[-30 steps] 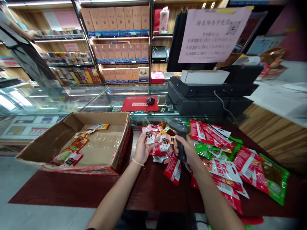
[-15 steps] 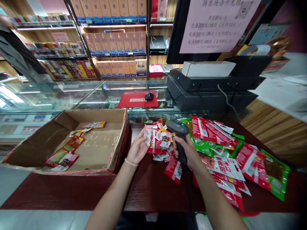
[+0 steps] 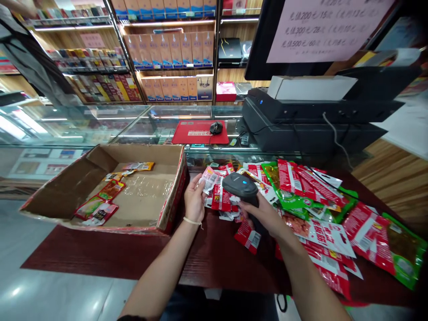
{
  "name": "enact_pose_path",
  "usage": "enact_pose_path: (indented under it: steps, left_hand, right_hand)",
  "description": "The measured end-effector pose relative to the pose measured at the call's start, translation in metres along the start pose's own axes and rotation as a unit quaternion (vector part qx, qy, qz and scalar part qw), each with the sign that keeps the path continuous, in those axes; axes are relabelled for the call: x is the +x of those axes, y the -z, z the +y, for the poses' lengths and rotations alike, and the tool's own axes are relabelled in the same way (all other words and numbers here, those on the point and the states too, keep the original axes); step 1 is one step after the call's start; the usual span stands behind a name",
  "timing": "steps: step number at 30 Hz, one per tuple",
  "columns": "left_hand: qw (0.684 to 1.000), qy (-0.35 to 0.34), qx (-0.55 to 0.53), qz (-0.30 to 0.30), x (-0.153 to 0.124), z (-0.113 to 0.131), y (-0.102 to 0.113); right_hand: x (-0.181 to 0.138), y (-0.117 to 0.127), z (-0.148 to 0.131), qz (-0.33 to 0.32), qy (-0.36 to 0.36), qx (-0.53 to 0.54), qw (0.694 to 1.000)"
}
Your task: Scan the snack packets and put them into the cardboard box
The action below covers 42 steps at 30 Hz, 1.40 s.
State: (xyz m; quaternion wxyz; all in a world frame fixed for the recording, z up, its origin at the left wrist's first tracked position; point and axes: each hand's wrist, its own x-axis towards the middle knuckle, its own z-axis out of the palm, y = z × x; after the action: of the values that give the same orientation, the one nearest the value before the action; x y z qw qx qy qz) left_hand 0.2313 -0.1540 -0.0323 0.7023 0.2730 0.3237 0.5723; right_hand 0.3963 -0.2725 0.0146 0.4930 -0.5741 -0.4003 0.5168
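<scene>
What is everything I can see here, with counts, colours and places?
Handheld scanner: one, black, in right hand
Held packet: one, pink and white, in left hand
Loose packets: many, mostly red, green and white, piled on table
Cardboard box: one, brown, table's left side
Boxed packets: several, mixed colours, inside it
Table: one, dark red-brown, beneath these
Mouse pad: one, red, on glass counter
Mouse: one, black, on pad
Monitor: one, black, upper right
Paper sign: one, pink, on monitor
White carton: one, below monitor
Tan boxes: many, back shelves
Other person: one, partly visible, upper left
Wristband: one, pale, left wrist
Hands: two, left and right, centre
</scene>
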Motion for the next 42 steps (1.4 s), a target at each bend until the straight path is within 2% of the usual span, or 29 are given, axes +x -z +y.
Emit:
enact_pose_path:
  steps: [2,5,9,12,15,18,20,24,26,29,32,34,38,42]
  left_hand:
    - [1.000,-0.012,0.004,0.006,0.001,0.000,0.000]
    - [1.000,-0.017,0.009,0.008,0.001,0.001,0.000]
    - [1.000,-0.005,0.012,0.014,0.001,0.001,-0.001]
    - [1.000,0.004,0.014,-0.009,-0.001,0.001,-0.001]
    - [0.998,0.016,0.045,-0.036,-0.004,-0.001,-0.005]
    - [0.992,0.046,0.091,-0.076,-0.008,-0.005,-0.019]
    - [0.982,0.070,0.129,-0.120,-0.012,-0.010,-0.033]
    - [0.953,0.073,0.223,-0.191,-0.021,-0.025,-0.064]
    - [0.940,0.051,0.264,-0.209,-0.024,-0.035,-0.071]
    - [0.910,0.000,0.342,-0.232,-0.026,-0.046,-0.067]
    - [0.862,-0.041,0.440,-0.250,-0.029,-0.052,-0.054]
    - [0.845,-0.071,0.461,-0.260,-0.032,-0.054,-0.049]
    - [0.854,-0.104,0.437,-0.264,-0.035,-0.049,-0.051]
    - [0.864,-0.094,0.418,-0.266,-0.032,-0.031,-0.060]
  right_hand:
    - [-0.001,-0.001,0.001,-0.014,-0.001,-0.041,0.999]
    - [0.000,-0.002,0.003,-0.003,-0.007,-0.085,0.996]
    - [-0.001,0.000,0.001,0.007,-0.002,-0.058,0.998]
    - [-0.002,0.005,-0.005,0.049,0.010,-0.005,0.999]
    - [-0.004,0.017,-0.015,0.118,0.027,0.070,0.990]
    - [-0.007,0.034,-0.025,0.184,0.059,0.117,0.974]
    - [-0.011,0.046,-0.030,0.202,0.078,0.132,0.967]
    - [-0.017,0.061,-0.035,0.206,0.103,0.157,0.960]
    - [-0.019,0.064,-0.036,0.206,0.117,0.169,0.957]
    - [-0.020,0.066,-0.035,0.207,0.129,0.180,0.953]
    - [-0.020,0.068,-0.033,0.201,0.131,0.185,0.953]
    - [-0.018,0.070,-0.031,0.192,0.128,0.187,0.955]
    - [-0.015,0.067,-0.030,0.172,0.116,0.188,0.960]
    - [-0.014,0.054,-0.040,0.161,0.095,0.183,0.965]
